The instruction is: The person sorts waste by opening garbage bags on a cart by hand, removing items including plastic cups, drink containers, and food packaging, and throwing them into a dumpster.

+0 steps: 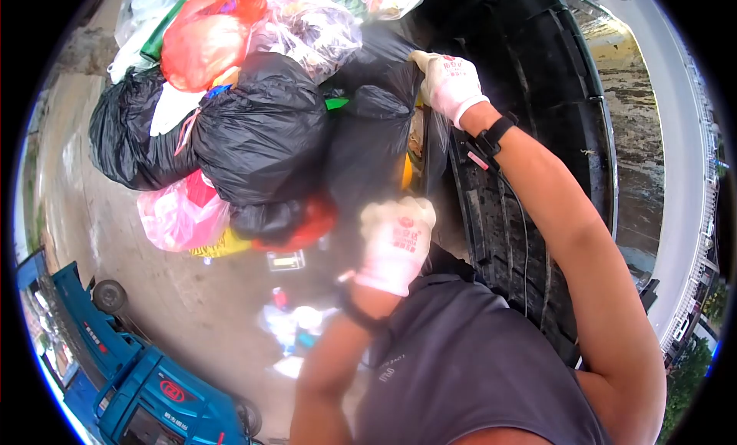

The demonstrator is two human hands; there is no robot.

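My right hand (450,82), in a white knit glove with red print, pinches the upper edge of a black plastic bag (367,138). The bag hangs slack and wrinkled from that grip. Lower down, my left hand (397,241), gloved the same way, is curled into a fist near the bag's bottom end. Motion blurs it, and whatever its fingers hold is hidden. Beside the bag is a full, tied black garbage bag (261,130), with another black bag (127,134) behind it. Yellow and brown contents show through a gap right of the held bag.
Heaped above are a red bag (203,49) and a clear bag (311,34). A pink bag (184,215) sits lower. A ribbed black wall (530,69) stands close on the right. Loose litter (295,322) lies on the ground; a teal vehicle (165,391) is at lower left.
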